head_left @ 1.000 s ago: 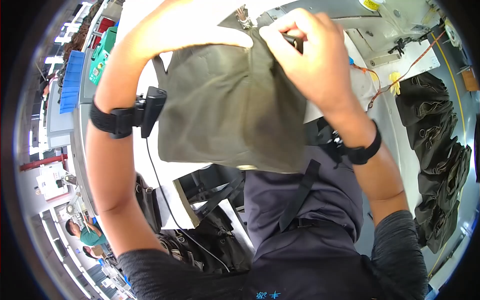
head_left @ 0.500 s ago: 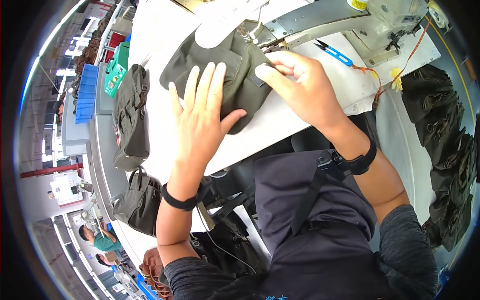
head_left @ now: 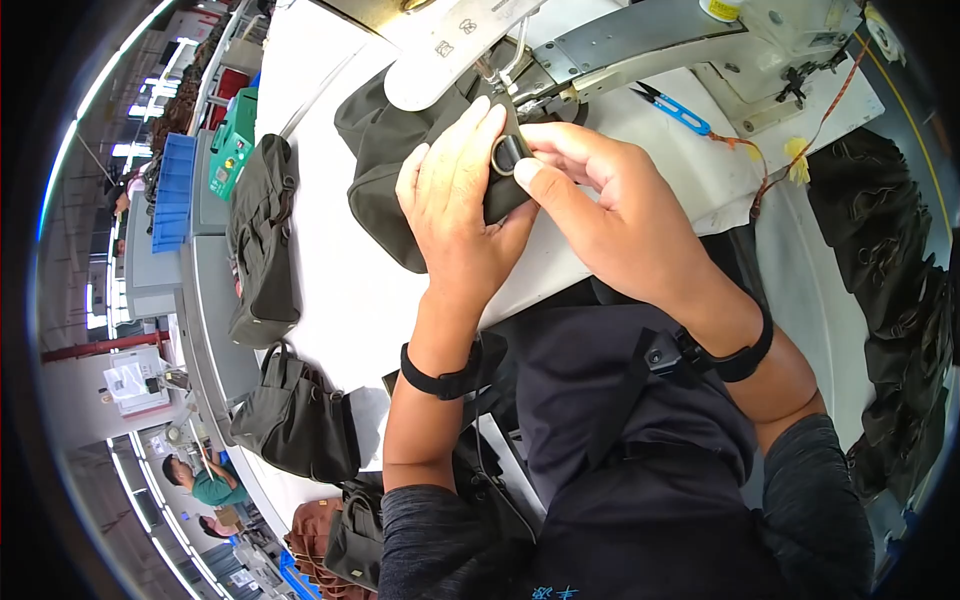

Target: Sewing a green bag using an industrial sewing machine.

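Observation:
A dark olive fabric bag (head_left: 385, 190) lies bunched on the white table under the sewing machine's head (head_left: 480, 60). On its right edge a metal ring (head_left: 507, 155) sits in a short dark tab. My left hand (head_left: 455, 200) rests on the bag left of the ring, its fingers stretched out close together and the thumb apart. Closed in a pinch, my right hand (head_left: 625, 205) grips the bag's edge at the ring, thumb on top. The machine's needle area is partly hidden behind the left fingertips.
Blue-handled thread snips (head_left: 680, 113) lie right of the machine, tied to an orange cord (head_left: 765, 180). Finished-looking olive bags (head_left: 265, 240) stand along the left edge, with a brown bag (head_left: 315, 530) below. More olive pieces (head_left: 880, 250) hang at right. A person (head_left: 205, 475) works far left.
My left hand has moved right, towards my right hand, its fingers drawing together. The bag has turned and bunched, and the metal ring now shows between my hands.

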`<state>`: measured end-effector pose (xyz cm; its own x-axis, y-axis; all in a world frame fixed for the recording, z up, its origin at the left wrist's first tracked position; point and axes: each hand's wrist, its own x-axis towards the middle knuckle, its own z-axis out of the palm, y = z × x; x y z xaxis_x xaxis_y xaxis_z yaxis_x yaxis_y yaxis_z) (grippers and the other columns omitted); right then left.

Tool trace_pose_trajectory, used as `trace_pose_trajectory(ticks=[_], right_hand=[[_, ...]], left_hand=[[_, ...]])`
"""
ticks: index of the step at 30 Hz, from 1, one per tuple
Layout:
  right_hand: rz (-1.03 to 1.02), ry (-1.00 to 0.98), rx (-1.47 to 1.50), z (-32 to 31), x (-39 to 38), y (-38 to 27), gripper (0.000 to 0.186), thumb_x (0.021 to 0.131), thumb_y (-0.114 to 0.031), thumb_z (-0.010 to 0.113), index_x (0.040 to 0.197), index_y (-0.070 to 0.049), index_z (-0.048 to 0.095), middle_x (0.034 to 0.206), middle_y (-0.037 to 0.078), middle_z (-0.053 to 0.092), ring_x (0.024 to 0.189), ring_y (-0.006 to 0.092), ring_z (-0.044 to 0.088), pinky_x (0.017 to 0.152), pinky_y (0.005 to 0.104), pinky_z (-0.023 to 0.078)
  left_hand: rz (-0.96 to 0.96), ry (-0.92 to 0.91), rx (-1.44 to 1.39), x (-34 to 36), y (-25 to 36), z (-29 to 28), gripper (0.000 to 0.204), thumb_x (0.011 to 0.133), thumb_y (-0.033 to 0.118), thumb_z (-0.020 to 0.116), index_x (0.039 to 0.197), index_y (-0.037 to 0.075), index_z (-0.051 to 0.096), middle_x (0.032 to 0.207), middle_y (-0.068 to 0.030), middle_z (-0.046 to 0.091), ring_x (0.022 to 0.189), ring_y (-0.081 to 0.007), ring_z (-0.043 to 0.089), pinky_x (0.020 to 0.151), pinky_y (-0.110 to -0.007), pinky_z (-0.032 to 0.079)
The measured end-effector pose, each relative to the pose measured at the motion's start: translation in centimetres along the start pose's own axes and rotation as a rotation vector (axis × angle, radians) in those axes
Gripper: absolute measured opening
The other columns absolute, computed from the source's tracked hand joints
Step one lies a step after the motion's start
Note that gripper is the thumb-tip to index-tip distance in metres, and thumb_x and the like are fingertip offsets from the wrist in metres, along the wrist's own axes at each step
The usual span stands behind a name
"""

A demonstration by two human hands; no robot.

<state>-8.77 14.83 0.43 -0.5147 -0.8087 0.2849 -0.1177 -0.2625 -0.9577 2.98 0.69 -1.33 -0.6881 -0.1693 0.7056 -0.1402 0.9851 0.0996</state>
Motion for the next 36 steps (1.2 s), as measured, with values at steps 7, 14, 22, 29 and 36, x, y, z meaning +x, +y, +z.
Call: trace_pose_trajectory(ticks=[7,14,22,29,36], right_hand=[[0.308,0.070,0.235,-0.9,3.2,-0.1,0.052,0.108,-0.042,0.055,0.079,0.000,0.063,0.064,0.002,0.057,0.062,0.0068,0.049,0.056,0.0302,0.040],[0.153,0.113,-0.002,-0.2,5.8,0.8,0.065,0.105,-0.047,0.054,0.067,0.005,0.060,0.050,0.009,0.052,0.051,0.0179,0.053,0.055,0.0357,0.044],[-0.005,0.186,0.086,1.0,3.0,2.6,0.041,0.106,-0.023,0.056,0.074,0.002,0.051,0.060,0.000,0.043,0.060,0.0068,0.038,0.054,0.0319,0.035],[0.120,0.138,0.328,-0.1,2.4,1.8,0.025,0.103,-0.016,0.059,0.085,-0.001,0.065,0.068,-0.008,0.048,0.063,0.0009,0.040,0.053,0.0242,0.035],[0.183,0.087,0.357,-0.7,2.5,1.4,0.022,0.103,-0.016,0.061,0.105,0.000,0.075,0.070,-0.009,0.051,0.062,0.0004,0.043,0.053,0.0223,0.036]], left_hand=[[-0.081,-0.027,-0.010,0.3,1.2,-0.1,0.083,0.069,0.020,0.089,0.146,0.012,0.060,0.149,-0.0092,0.063,0.131,-0.0239,0.061,0.117,-0.046,0.032],[-0.042,-0.016,0.093,0.0,0.4,0.6,0.087,0.067,0.020,0.090,0.146,0.010,0.057,0.146,-0.0123,0.064,0.133,-0.0282,0.059,0.116,-0.048,0.031],[-0.080,-0.012,0.028,-0.1,1.2,0.6,0.085,0.073,0.026,0.088,0.150,0.011,0.055,0.151,-0.0116,0.060,0.138,-0.0287,0.055,0.121,-0.050,0.026],[-0.077,-0.082,0.044,-0.2,2.8,-1.4,0.084,0.080,0.034,0.089,0.151,0.007,0.053,0.150,-0.0119,0.061,0.141,-0.0303,0.054,0.125,-0.056,0.020],[-0.100,-0.004,-0.038,0.1,3.1,-0.4,0.074,0.084,0.034,0.086,0.146,0.008,0.055,0.147,-0.0128,0.063,0.134,-0.0285,0.059,0.124,-0.053,0.021]])
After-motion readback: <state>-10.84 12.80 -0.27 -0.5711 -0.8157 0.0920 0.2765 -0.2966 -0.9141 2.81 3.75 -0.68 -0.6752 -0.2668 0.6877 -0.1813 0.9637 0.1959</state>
